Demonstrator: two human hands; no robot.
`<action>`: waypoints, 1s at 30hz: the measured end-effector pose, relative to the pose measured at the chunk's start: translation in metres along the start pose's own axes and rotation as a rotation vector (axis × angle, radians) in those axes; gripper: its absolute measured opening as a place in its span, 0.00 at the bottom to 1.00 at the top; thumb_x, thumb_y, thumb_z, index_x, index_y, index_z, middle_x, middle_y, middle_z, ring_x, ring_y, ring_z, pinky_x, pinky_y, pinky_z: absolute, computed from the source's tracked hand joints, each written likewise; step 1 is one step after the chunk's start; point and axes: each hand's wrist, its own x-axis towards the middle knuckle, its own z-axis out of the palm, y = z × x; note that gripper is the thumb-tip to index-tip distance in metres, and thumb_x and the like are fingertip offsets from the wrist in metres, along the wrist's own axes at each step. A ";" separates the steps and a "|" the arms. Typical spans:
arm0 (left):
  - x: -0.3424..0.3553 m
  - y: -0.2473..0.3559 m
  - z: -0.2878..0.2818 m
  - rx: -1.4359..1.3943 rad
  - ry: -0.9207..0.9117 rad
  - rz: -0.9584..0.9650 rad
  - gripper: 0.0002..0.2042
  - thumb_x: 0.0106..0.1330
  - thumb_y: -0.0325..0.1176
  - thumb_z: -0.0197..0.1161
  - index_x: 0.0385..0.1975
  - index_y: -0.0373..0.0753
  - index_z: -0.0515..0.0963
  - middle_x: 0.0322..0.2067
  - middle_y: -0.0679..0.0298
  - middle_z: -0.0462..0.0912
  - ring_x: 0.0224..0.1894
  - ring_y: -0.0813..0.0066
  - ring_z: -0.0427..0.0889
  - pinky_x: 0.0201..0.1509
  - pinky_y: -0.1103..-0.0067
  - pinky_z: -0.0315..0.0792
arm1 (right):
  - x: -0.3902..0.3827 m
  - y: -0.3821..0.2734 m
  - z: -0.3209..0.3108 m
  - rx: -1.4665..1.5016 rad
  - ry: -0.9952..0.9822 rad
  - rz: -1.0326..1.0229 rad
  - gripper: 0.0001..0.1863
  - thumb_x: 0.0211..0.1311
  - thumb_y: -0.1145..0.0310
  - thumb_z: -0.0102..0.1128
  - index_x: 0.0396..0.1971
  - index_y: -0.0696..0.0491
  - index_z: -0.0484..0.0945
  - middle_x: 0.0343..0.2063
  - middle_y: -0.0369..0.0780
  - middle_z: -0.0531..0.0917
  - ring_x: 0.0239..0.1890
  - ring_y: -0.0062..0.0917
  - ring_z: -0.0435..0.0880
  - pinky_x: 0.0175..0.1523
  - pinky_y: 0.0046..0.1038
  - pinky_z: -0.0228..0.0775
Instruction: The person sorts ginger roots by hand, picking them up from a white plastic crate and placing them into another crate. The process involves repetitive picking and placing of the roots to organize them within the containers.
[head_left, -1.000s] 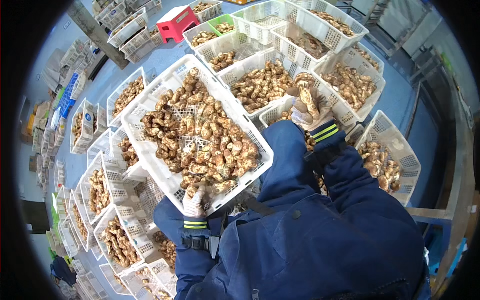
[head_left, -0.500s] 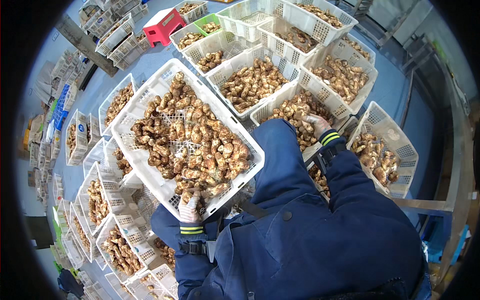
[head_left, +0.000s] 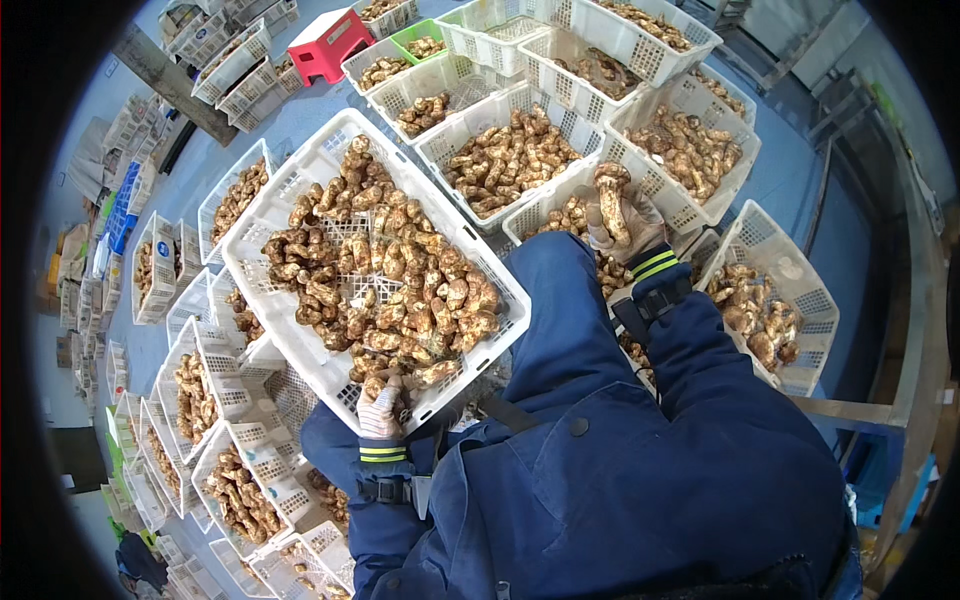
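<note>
My right hand (head_left: 640, 218), in a thin pale glove, is closed round a thick-stemmed brown-and-cream mushroom (head_left: 612, 200). Its cap points up and away, over a white basket holding more mushrooms (head_left: 570, 215). The wide white crate (head_left: 290, 335) tilts across my lap on the left, with many mushrooms (head_left: 400, 270) spread over its mesh bottom. At its near corner, my left hand (head_left: 380, 412) in a striped glove is closed on a mushroom (head_left: 403, 400), partly hidden by the fingers.
White perforated baskets of mushrooms stand close ahead, including a full one (head_left: 515, 160), with another basket (head_left: 765, 300) to my right. Stacked baskets (head_left: 245, 485) line my left side. A red stool with a white top (head_left: 330, 45) stands beyond, and a metal frame (head_left: 905, 350) runs along the right.
My right hand has come up out of the basket, lifting a mushroom into view. My left hand and the crate stay almost where they were.
</note>
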 end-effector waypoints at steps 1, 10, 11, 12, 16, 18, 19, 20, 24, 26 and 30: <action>0.001 0.000 -0.001 0.000 -0.008 0.001 0.14 0.61 0.32 0.62 0.43 0.33 0.71 0.27 0.58 0.78 0.25 0.68 0.77 0.29 0.76 0.75 | 0.001 0.000 0.000 0.008 -0.053 0.005 0.36 0.61 0.51 0.55 0.56 0.69 0.63 0.39 0.52 0.81 0.30 0.34 0.84 0.28 0.29 0.73; -0.002 0.005 0.008 -0.042 0.015 0.003 0.12 0.60 0.27 0.62 0.42 0.31 0.72 0.27 0.57 0.79 0.25 0.69 0.78 0.29 0.77 0.75 | 0.002 -0.007 -0.019 -0.279 0.205 0.046 0.31 0.64 0.52 0.53 0.51 0.68 0.67 0.34 0.48 0.82 0.26 0.27 0.82 0.28 0.27 0.75; -0.003 0.006 0.008 -0.035 0.024 0.000 0.13 0.60 0.27 0.62 0.42 0.31 0.72 0.27 0.56 0.79 0.25 0.69 0.78 0.29 0.77 0.75 | 0.002 -0.010 -0.018 -0.376 0.147 0.113 0.26 0.64 0.56 0.54 0.52 0.63 0.69 0.35 0.44 0.81 0.28 0.25 0.82 0.30 0.28 0.75; -0.004 0.006 0.009 -0.028 0.033 -0.002 0.13 0.60 0.28 0.62 0.42 0.31 0.71 0.27 0.56 0.79 0.25 0.69 0.78 0.29 0.77 0.75 | 0.003 -0.009 -0.018 -0.453 0.251 0.075 0.24 0.64 0.59 0.54 0.52 0.61 0.70 0.35 0.43 0.81 0.30 0.25 0.82 0.31 0.28 0.75; 0.002 0.000 -0.001 -0.017 -0.009 0.015 0.13 0.60 0.28 0.62 0.42 0.31 0.72 0.27 0.57 0.79 0.24 0.70 0.78 0.28 0.78 0.75 | 0.003 -0.008 -0.033 -0.593 0.429 -0.031 0.18 0.61 0.69 0.54 0.51 0.55 0.71 0.37 0.39 0.80 0.37 0.27 0.81 0.39 0.29 0.75; 0.000 0.003 0.003 0.000 0.001 0.014 0.12 0.60 0.28 0.62 0.42 0.31 0.72 0.27 0.58 0.79 0.24 0.71 0.78 0.27 0.79 0.74 | 0.001 -0.003 -0.027 -0.606 0.516 -0.077 0.18 0.59 0.70 0.54 0.51 0.55 0.71 0.37 0.39 0.80 0.39 0.28 0.80 0.41 0.30 0.75; 0.000 0.004 0.005 0.009 0.006 0.014 0.12 0.60 0.28 0.62 0.41 0.31 0.72 0.27 0.58 0.79 0.24 0.71 0.78 0.27 0.79 0.74 | 0.002 -0.005 -0.042 -0.666 0.540 -0.055 0.16 0.58 0.72 0.55 0.47 0.57 0.72 0.36 0.39 0.80 0.38 0.30 0.81 0.40 0.31 0.76; -0.001 0.005 0.003 0.013 0.006 0.017 0.12 0.60 0.28 0.62 0.41 0.31 0.72 0.27 0.58 0.79 0.23 0.71 0.78 0.27 0.79 0.74 | -0.002 -0.004 -0.048 -0.698 0.581 0.008 0.14 0.58 0.71 0.55 0.44 0.57 0.73 0.35 0.38 0.79 0.37 0.28 0.80 0.41 0.29 0.75; 0.000 0.002 0.004 -0.001 0.009 0.011 0.12 0.60 0.28 0.62 0.41 0.30 0.73 0.25 0.59 0.79 0.21 0.73 0.77 0.25 0.80 0.73 | -0.014 -0.003 -0.092 -0.647 0.800 0.232 0.08 0.56 0.67 0.59 0.33 0.54 0.76 0.27 0.36 0.75 0.31 0.22 0.75 0.35 0.27 0.72; 0.000 0.004 0.009 0.028 0.045 0.009 0.12 0.60 0.28 0.62 0.41 0.31 0.73 0.25 0.60 0.79 0.21 0.74 0.77 0.25 0.80 0.73 | -0.017 -0.001 -0.107 -0.609 0.824 0.304 0.06 0.59 0.69 0.58 0.33 0.55 0.77 0.28 0.38 0.78 0.27 0.24 0.77 0.35 0.30 0.74; 0.000 0.003 0.006 0.047 0.061 -0.031 0.11 0.59 0.28 0.63 0.39 0.31 0.74 0.24 0.62 0.79 0.21 0.76 0.77 0.25 0.82 0.73 | -0.007 0.000 -0.120 -0.616 0.912 0.302 0.08 0.58 0.69 0.58 0.36 0.56 0.75 0.32 0.41 0.79 0.29 0.28 0.78 0.40 0.35 0.77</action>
